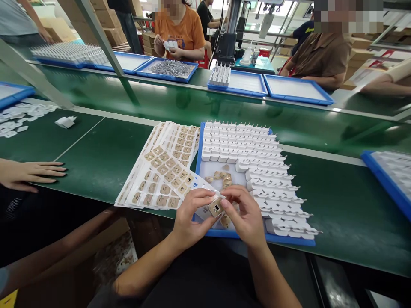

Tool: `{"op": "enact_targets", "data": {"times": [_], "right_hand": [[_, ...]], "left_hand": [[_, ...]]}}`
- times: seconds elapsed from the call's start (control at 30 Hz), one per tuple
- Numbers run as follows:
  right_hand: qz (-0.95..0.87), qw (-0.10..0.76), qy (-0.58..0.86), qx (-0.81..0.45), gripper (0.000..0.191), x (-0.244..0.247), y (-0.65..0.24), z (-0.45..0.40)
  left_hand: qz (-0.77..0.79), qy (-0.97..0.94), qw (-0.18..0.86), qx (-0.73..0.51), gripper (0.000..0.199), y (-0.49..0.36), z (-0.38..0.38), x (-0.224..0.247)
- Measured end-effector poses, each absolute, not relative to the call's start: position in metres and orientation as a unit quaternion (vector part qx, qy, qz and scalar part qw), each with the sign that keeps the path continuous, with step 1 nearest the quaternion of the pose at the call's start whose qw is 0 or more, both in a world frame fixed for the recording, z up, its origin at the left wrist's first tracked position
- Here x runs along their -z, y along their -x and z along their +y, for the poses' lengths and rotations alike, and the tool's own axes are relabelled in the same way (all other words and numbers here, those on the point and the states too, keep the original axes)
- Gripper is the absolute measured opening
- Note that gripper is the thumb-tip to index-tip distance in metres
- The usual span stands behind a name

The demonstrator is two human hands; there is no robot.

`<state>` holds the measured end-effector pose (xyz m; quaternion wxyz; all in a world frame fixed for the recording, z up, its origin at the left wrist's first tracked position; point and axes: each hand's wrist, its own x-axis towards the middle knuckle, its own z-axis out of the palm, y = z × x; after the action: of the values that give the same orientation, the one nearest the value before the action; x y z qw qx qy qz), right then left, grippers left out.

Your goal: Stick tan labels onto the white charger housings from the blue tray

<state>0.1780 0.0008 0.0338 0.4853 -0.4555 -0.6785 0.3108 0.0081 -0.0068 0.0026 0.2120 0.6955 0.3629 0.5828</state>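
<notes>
Between my two hands is a white plug charger (215, 207), its tan end face with a dark port turned toward me. My left hand (192, 214) grips its left side with thumb and fingers. On the other side, my right hand (244, 214) pinches the charger's edge with thumb and forefinger. Under them lies a blue-rimmed tray (221, 233) holding rows of white chargers (272, 184) with pins pointing right, plus some loose tan pieces (224, 176). To the left, sheets of tan stickers (160, 171) lie overlapped, one reaching over the tray's edge.
Another person's hand (32, 173) rests on the green bench at left. A lone charger (66, 122) and scattered white parts (22, 115) lie beyond it. Another blue tray (385, 179) stands at right. Across the belt (180, 100), people sit behind more trays (237, 81).
</notes>
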Motion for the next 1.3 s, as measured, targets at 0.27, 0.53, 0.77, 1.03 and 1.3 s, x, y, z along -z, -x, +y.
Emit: {"op": "enact_targets", "data": {"times": [0.27, 0.53, 0.77, 1.03, 1.3], "right_hand": [[-0.756, 0.504, 0.386, -0.158, 0.018, -0.033, -0.180, 0.000], [-0.656, 0.572, 0.437, -0.229, 0.009, -0.018, -0.190, -0.011], [-0.739, 0.344, 0.579, -0.010, 0.033, 0.017, -0.192, 0.019], [-0.773, 0.367, 0.518, 0.009, 0.025, 0.031, -0.196, 0.027], [-0.818, 0.375, 0.435, 0.009, 0.034, 0.051, -0.207, 0.041]], "left_hand": [[0.394, -0.691, 0.236, -0.559, 0.041, -0.008, -0.009, -0.005], [0.461, -0.648, 0.286, -0.534, 0.039, 0.001, -0.003, 0.001], [0.509, -0.622, 0.242, -0.544, 0.060, 0.032, 0.004, -0.004], [0.694, -0.485, 0.140, -0.513, 0.041, 0.180, 0.089, 0.002], [0.786, -0.434, 0.115, -0.426, 0.036, 0.260, 0.171, 0.015]]}}
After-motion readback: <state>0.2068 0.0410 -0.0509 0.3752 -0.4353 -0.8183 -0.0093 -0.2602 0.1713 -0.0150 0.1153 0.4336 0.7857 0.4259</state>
